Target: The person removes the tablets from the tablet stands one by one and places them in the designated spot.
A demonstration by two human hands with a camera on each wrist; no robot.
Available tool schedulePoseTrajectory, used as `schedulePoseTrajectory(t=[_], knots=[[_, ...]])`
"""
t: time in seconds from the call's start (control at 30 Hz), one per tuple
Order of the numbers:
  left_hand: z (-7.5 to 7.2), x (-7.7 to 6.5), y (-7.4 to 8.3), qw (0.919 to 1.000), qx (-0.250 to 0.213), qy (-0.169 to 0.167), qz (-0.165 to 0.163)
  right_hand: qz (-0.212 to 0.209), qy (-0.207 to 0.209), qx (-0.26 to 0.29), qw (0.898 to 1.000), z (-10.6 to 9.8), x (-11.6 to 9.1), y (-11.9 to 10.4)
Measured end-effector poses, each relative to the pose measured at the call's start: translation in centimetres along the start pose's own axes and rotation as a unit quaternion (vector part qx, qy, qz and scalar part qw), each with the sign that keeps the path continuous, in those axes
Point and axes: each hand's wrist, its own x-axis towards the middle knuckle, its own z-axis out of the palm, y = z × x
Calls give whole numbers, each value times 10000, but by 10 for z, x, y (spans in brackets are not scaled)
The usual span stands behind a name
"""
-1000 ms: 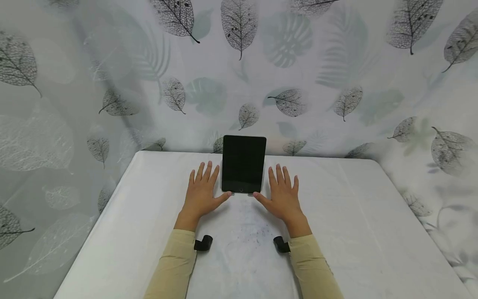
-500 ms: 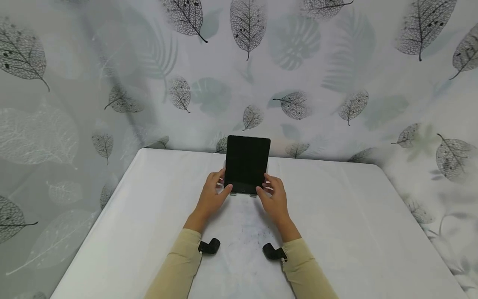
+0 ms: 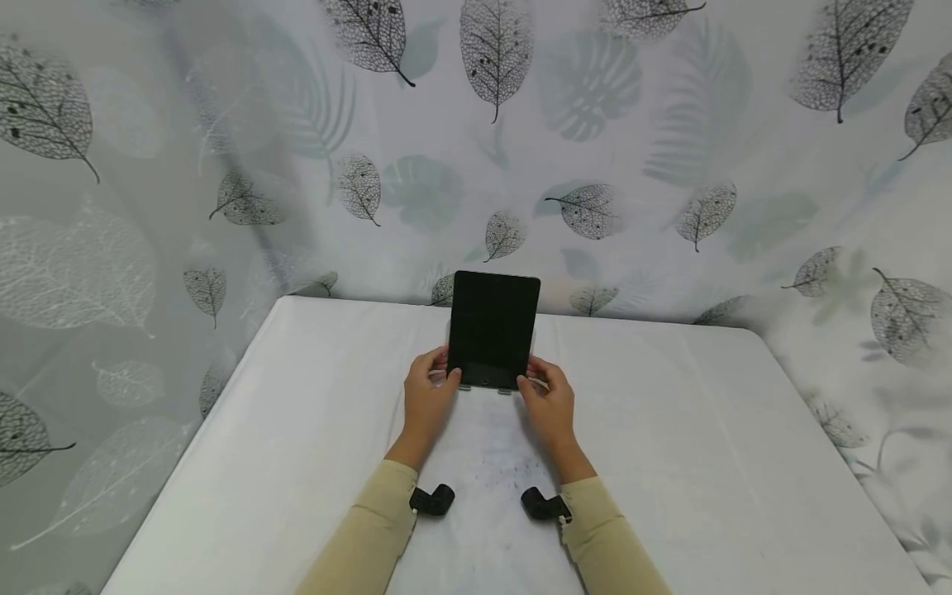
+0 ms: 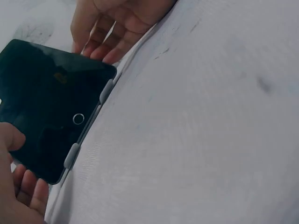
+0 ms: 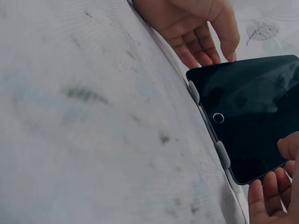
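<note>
A black tablet [image 3: 494, 326] with a round home button leans back on a stand, its lower edge resting in two grey stand hooks [image 4: 106, 91]. My left hand [image 3: 427, 405] grips the tablet's lower left side, thumb in front and fingers curled toward the back. On the opposite side, my right hand [image 3: 549, 409] holds the lower right edge the same way. In the right wrist view, the right thumb [image 5: 288, 145] lies over the screen while the fingers reach beneath the edge. The tablet's back and most of the stand are hidden.
The white-covered table [image 3: 335, 397] extends on both sides of the tablet and has faint dark smudges in front of it. Behind stands a leaf-patterned curtain [image 3: 595, 107], close to the table's far edge. Black wrist cameras [image 3: 434, 501] are strapped at both sleeves.
Both hands were spread flat beside the tablet; they have since moved inward and curled round its lower sides. Over the last half second the left wrist shifted slightly right. The tablet remains on its stand.
</note>
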Motion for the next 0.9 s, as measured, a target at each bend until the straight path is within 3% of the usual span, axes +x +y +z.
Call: schedulePoseTrajectory(t=[0.17,0.47,0.67,0.9], knots=[[7,0,-3,9981,-47,608,-93,250,287,-117,9992,1,0,-1],[16,-2,2,9925,235,1161,-304,314,658,-628,9954,9,-1,3],[17,-2,1,9931,329,1106,-226,341,679,-606,9953,11,1,0],[17,0,-1,9959,54,891,-176,501,519,-449,9964,9,3,2]])
